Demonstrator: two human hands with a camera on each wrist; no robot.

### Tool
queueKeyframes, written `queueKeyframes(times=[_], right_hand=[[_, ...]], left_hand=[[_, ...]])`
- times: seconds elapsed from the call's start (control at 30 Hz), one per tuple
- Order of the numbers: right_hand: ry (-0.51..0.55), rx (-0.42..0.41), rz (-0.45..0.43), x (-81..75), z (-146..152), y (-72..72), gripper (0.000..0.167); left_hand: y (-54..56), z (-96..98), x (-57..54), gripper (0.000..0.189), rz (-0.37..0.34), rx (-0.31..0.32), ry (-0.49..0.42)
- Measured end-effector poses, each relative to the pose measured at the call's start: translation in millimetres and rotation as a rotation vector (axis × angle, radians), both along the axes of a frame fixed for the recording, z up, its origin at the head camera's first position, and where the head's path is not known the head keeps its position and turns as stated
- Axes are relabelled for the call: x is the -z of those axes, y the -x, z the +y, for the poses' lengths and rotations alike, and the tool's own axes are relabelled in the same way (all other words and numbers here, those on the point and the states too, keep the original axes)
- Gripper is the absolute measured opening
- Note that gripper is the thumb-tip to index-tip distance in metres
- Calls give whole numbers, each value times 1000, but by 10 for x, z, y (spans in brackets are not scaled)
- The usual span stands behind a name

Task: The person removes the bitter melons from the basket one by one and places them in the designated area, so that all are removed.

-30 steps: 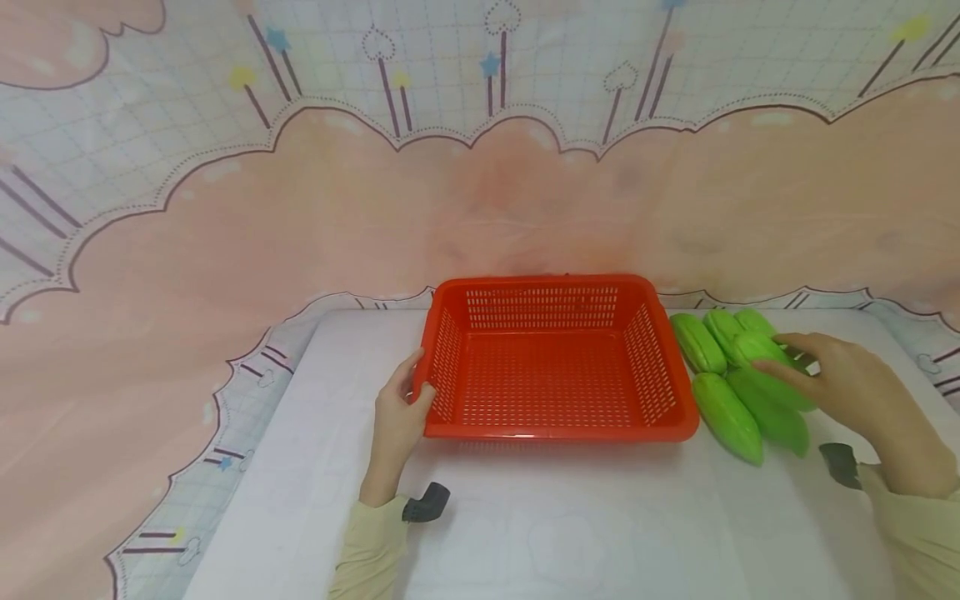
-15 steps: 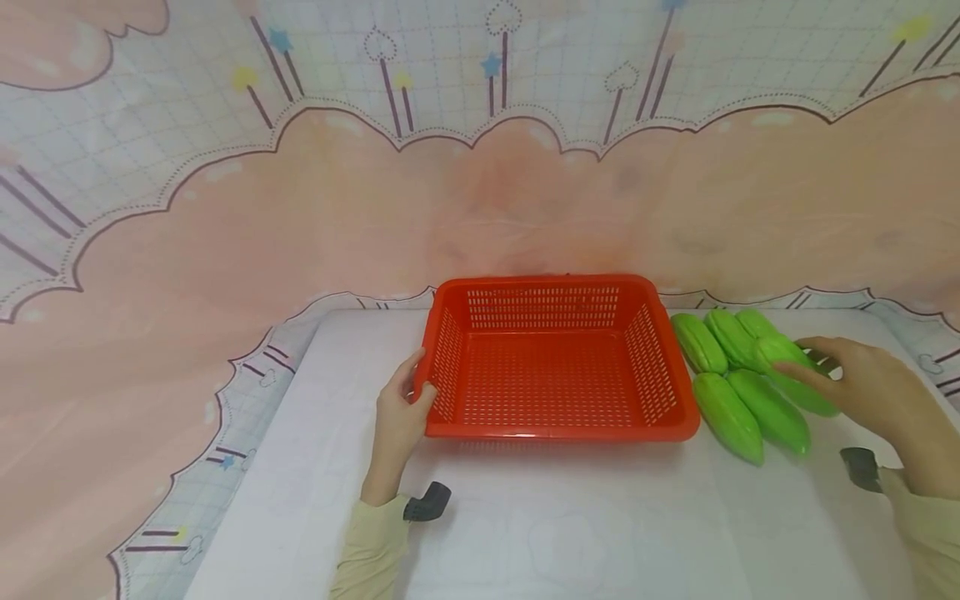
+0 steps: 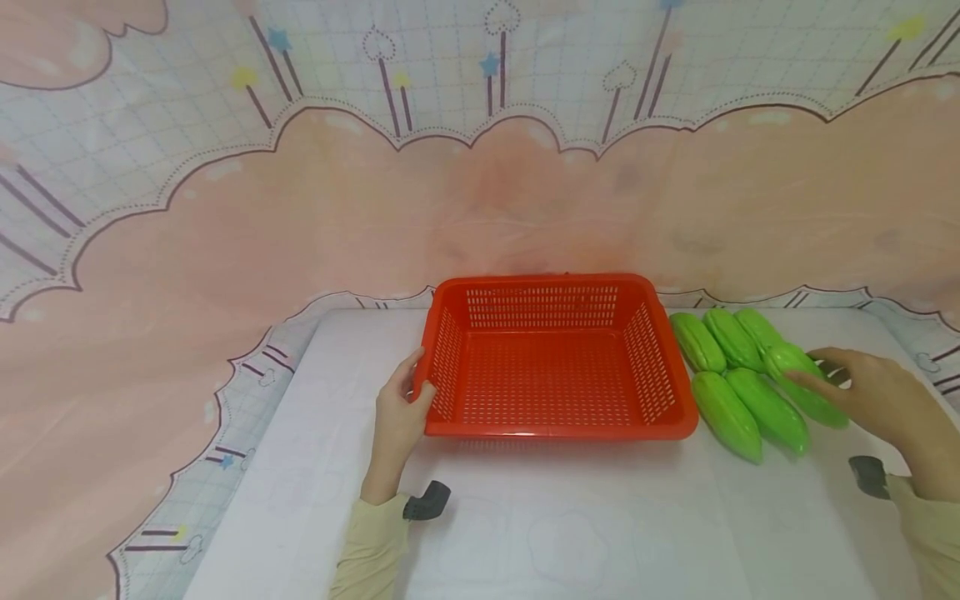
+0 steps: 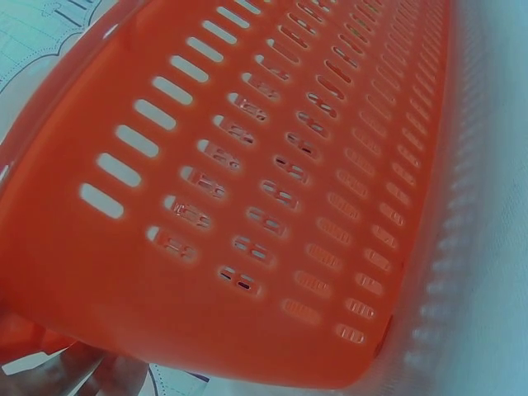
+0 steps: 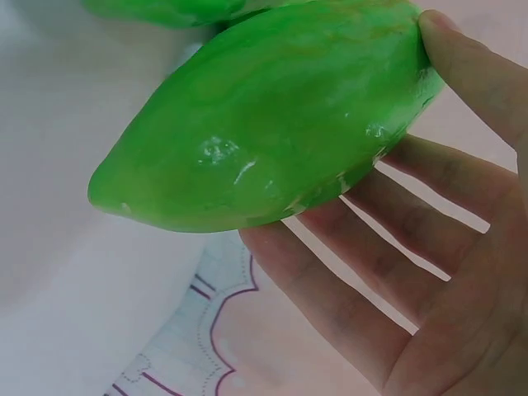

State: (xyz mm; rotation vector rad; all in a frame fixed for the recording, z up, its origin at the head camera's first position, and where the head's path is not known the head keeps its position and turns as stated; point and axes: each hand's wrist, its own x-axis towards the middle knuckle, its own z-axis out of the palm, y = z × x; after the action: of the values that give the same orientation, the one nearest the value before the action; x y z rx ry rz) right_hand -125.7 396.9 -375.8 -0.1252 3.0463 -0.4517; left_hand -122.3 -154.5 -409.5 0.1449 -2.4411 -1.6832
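Note:
At the left end of the red plastic basket (image 3: 555, 432), my left hand (image 3: 399, 423) grips the rim, thumb on the inner side. In the left wrist view the slotted basket wall (image 4: 272, 190) fills most of the picture, with only fingertips (image 4: 124, 375) at the lower left. My right hand (image 3: 870, 392) holds a green papaya (image 3: 806, 385), long and pointed at one end, at the right side of the group. The right wrist view shows the thumb (image 5: 462, 58) at its blunt end and the other fingers spread along its side.
Several more green papayas (image 3: 726, 417) lie in two rows against the basket's right side. The white table (image 3: 570, 525) runs up to a patterned cloth backdrop (image 3: 525, 208). A dark wrist-camera piece (image 3: 427, 502) sits by the left cuff.
My right hand has moved the green papaya right and toward me, from above the other papayas to beside them. The left hand and the basket have stayed put.

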Motion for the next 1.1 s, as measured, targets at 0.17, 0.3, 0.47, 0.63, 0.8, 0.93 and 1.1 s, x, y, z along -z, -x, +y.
queueKeyframes(times=[0.17, 0.3, 0.47, 0.63, 0.8, 0.93, 1.1], right_hand=[[0, 1, -19, 34, 50, -17, 75], [6, -3, -52, 58, 90, -34, 74], [6, 13, -114, 87, 125, -49, 77], [5, 18, -140, 116, 154, -59, 77], [5, 11, -151, 137, 185, -62, 76], [16, -2, -148, 170, 214, -58, 74], [13, -6, -157, 210, 244, -53, 74]], left_hand=[[-1, 0, -1, 54, -4, -4, 10], [-18, 9, -23, 54, -2, -4, 11], [-28, 17, -33, 54, -4, -7, 14], [-31, 17, -33, 53, -3, -7, 17], [-36, 16, -37, 53, 4, -3, 16], [-28, 13, -31, 54, 0, -4, 16], [-25, 14, -33, 54, -7, -2, 15]])
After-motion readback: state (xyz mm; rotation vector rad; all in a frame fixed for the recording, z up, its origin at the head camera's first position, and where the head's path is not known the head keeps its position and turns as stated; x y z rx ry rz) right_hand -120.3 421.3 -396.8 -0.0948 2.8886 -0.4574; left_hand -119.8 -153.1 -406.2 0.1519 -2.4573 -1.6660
